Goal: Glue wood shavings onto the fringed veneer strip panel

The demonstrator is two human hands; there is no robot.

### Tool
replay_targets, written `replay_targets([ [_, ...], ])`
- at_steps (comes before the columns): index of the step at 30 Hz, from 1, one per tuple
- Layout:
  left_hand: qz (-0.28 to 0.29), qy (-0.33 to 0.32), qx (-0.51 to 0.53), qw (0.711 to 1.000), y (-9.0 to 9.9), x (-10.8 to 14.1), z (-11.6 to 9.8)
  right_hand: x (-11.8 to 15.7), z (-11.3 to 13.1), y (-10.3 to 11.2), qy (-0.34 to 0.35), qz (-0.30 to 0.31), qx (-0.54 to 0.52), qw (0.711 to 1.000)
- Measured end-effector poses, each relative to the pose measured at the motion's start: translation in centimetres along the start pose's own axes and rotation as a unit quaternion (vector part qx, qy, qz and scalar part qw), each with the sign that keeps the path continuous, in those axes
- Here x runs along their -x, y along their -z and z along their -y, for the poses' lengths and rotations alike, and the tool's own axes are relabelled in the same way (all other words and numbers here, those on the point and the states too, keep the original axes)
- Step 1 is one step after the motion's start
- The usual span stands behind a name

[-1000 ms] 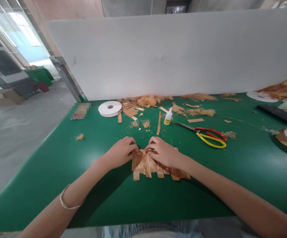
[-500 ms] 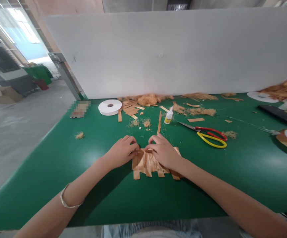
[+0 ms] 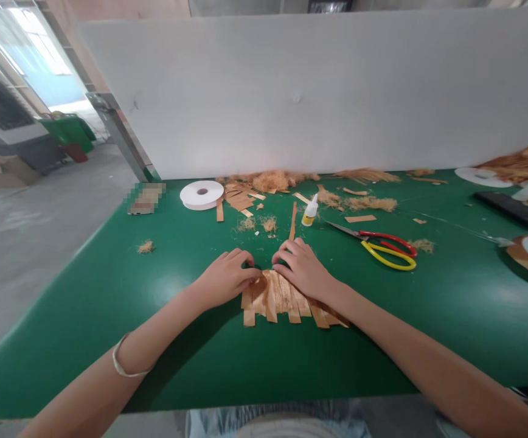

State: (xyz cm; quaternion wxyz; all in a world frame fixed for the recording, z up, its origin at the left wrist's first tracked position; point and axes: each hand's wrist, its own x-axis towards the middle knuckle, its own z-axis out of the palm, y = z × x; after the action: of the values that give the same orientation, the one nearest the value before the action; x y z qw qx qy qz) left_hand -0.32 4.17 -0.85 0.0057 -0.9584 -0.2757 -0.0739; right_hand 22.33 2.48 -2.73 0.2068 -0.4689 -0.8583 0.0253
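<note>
Green table (image 3: pixel 191 365): bears the strip piece (image 3: pixel 270 298), near centre, loose ends nearest.
Strip piece: best kept flat, its far edge steadied lightly and evenly; right part hidden under the right wrist.
Right hand (image 3: pixel 305 271): half curled over the far edge; grip unclear.
Left hand (image 3: pixel 225 277): loosely curled at the far left corner; cannot tell if pinching.
Fingertip contacts: too small to read.

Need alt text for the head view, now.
Both hands, left and right, touch the top edge of a fringed piece of tan strips on a green table; beyond lie scissors, a glue-like bottle and a white roll.
</note>
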Motion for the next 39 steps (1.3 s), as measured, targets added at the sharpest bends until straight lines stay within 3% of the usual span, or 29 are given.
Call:
replay_targets([
  [7, -0.006, 0.000, 0.006, 1.000, -0.3, -0.1, 0.2, -0.3, -0.4, -0.8, 0.011, 0.006, 0.025, 1.000],
  [16, -0.005, 0.005, 0.012, 1.000, -0.1, -0.1, 0.0, -0.2, 0.2, 0.4, 0.012, 0.020, -0.028, 0.999],
  [39, 0.027, 0.010, -0.029, 0.999, 0.1, -0.2, -0.3, -0.3, -0.3, 0.6, -0.007, 0.017, -0.113, 0.993],
])
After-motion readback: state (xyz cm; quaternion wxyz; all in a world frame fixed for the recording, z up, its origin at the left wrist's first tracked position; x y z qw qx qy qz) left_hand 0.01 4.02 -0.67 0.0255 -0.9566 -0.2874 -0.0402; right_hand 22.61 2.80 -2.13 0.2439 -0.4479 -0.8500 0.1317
